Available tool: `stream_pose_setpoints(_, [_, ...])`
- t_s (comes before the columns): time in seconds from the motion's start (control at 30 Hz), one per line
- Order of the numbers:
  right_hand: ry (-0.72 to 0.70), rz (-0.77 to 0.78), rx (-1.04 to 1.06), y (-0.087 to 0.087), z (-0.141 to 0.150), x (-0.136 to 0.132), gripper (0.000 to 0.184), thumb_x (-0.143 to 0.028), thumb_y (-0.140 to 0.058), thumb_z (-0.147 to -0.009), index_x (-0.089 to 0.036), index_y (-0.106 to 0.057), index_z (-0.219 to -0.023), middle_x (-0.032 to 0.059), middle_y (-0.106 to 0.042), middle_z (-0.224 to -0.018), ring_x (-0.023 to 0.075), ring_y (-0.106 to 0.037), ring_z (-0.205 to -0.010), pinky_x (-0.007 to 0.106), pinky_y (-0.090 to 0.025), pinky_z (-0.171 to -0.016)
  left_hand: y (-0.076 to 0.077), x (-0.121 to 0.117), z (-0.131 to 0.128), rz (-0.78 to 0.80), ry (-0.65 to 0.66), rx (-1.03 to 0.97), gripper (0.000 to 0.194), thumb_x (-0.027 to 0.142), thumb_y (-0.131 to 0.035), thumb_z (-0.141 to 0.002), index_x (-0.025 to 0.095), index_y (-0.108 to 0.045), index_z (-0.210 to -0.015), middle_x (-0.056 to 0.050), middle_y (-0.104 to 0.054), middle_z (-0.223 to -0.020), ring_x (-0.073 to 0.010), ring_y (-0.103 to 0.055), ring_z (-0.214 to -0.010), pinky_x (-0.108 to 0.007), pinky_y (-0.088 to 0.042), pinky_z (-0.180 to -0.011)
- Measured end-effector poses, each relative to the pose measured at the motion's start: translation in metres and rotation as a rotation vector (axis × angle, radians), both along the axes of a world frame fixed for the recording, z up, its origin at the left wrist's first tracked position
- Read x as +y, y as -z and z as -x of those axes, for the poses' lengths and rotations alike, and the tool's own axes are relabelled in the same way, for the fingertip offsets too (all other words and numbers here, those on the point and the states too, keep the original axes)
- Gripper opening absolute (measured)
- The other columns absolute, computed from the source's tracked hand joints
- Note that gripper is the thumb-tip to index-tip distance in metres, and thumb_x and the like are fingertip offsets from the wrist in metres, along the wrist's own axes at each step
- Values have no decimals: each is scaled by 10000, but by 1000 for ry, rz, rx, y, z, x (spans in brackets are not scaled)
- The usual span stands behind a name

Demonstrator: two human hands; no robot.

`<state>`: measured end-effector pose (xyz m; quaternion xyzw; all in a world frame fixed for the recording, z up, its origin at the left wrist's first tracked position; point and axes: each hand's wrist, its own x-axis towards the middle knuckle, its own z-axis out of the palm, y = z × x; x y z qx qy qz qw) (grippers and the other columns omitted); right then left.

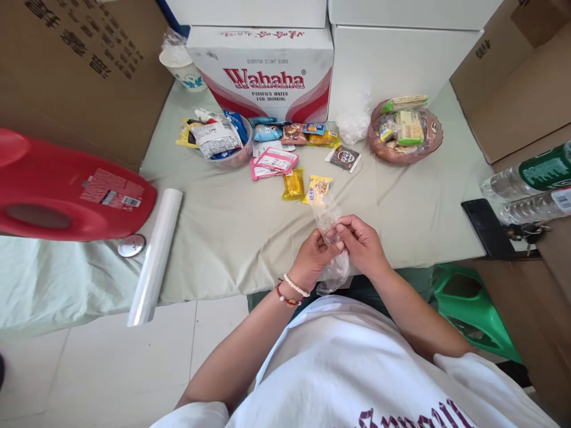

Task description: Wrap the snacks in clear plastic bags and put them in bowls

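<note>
My left hand (312,257) and my right hand (362,244) meet over the near edge of the table, both pinching a thin clear plastic bag (332,270). The bag's top sticks up between my fingertips and its crumpled bottom hangs down below my wrists. My left wrist wears a white bead bracelet and a red one. Just beyond my hands lie a yellow cookie packet (318,189) and an orange-yellow snack packet (293,184) on the pale green cloth (232,232).
More snack packets and a pink pouch (276,160) lie mid-table, a clear bowl (223,142) and a pink basket (404,134) hold snacks. A Wahaha box (263,71) stands behind. A plastic roll (156,255), red jug (57,190), bottles (530,178) and black phone (486,229) flank.
</note>
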<state>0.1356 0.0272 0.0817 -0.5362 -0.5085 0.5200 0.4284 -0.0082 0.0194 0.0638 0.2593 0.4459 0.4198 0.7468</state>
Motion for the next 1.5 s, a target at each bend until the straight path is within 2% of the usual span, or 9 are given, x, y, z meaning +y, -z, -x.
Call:
stream_pose_setpoints(0.23, [274,-15,144,9,-26,6,350,-576,-716,-867,-242,-634,-935,6,-691,-978,143,-627,-838,264,-537,-726,10,8,30,63,-156,119,456,554,-860,-693,178,-799,-943,-88,-766,-1108,-183,-662,-914,-283,-528,-736])
stream_pose_setpoints(0.47, [520,145,169,26,-38,12,452,-648,-702,-824,-251,-521,-946,-13,-681,-819,137,-632,-640,217,-473,-466,9,15,47,16,-236,75,367,529,-813,-794,201,-767,-951,-82,-749,-1113,-178,-668,-981,-272,-564,-783])
stream_pose_setpoints(0.67, [355,31,0,37,-64,20,358,-589,-652,-895,-247,-584,-975,-34,-638,-738,119,-534,-506,245,-441,-427,7,26,87,36,-24,135,554,592,-878,-681,158,-707,-980,-34,-711,-872,-120,-684,-702,-226,-536,-631])
stream_pose_setpoints(0.77, [247,-37,-17,43,-69,24,307,-544,-650,-922,-246,-612,-988,-25,-646,-789,135,-604,-598,274,-498,-542,7,29,96,18,-177,349,531,583,-853,-708,174,-632,-964,-9,-679,-878,-105,-689,-697,-201,-526,-618])
stream_pose_setpoints(0.9, [254,-24,40,49,-59,28,266,-506,-648,-929,-250,-616,-995,-15,-659,-855,141,-632,-685,292,-518,-652,8,21,81,11,-391,494,512,640,-678,-858,243,-516,-1138,-39,-646,-1085,-183,-733,-931,-282,-597,-687])
stream_pose_setpoints(1.13, [269,48,142,42,-44,30,333,-592,-621,-905,-273,-564,-982,24,-652,-1053,189,-654,-944,318,-592,-744,21,0,40,-96,-328,698,960,290,-884,-659,238,-369,-1467,-99,-595,-1218,-181,-674,-1011,-283,-583,-781])
stream_pose_setpoints(1.33, [279,108,-150,46,-44,30,737,-611,-703,-831,-300,-437,-1443,112,-576,-1332,259,-651,-1057,424,-610,-837,31,14,41,-265,-299,559,712,213,-780,-688,259,-538,-1355,-53,-556,-1195,-129,-672,-907,-309,-591,-839])
stream_pose_setpoints(1.4, [201,108,-234,50,-44,32,958,-449,-812,-733,-296,-330,-1546,121,-567,-1337,249,-658,-1019,454,-595,-897,35,25,53,-304,-257,560,497,248,-797,-671,232,-677,-1153,-56,-585,-1182,-158,-675,-955,-349,-587,-902])
stream_pose_setpoints(1.5, [100,120,-126,54,-48,36,913,-324,-768,-726,-303,-342,-1534,103,-579,-1306,226,-666,-1045,449,-578,-955,40,44,77,-351,-170,658,127,262,-759,-688,204,-745,-800,-62,-650,-1125,-199,-679,-1019,-399,-542,-1023])
